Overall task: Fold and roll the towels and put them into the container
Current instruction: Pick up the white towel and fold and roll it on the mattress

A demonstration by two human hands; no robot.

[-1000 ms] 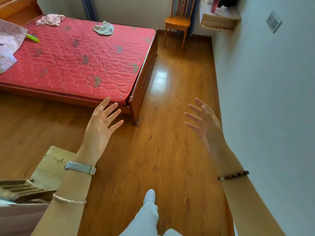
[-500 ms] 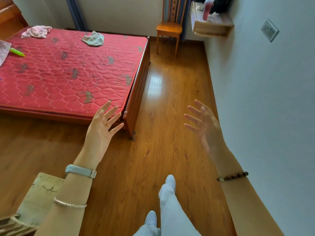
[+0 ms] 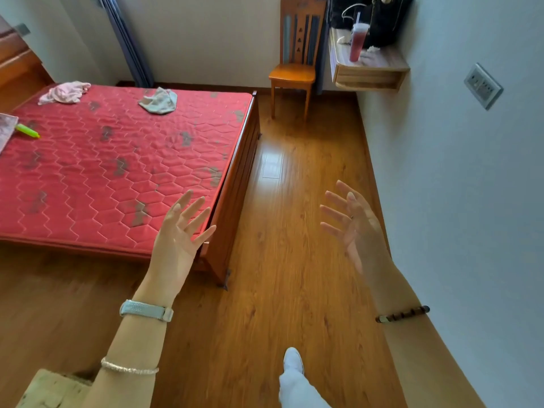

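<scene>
Fingers of both hands were spread apart and held nothing: left hand (image 3: 179, 231) hung over the near right corner of the red mattress (image 3: 97, 169), right hand (image 3: 350, 222) over bare wooden floor (image 3: 282, 260) beside the wall. Two crumpled towels lay along the mattress's far edge, well apart from both hands: grey-green towel (image 3: 159, 101) near the middle of that edge, pink towel (image 3: 65, 92) at the far left corner. Both lay ahead and to the left, so the left hand was nearer. No long axis could be read from either heap. Container not in view
</scene>
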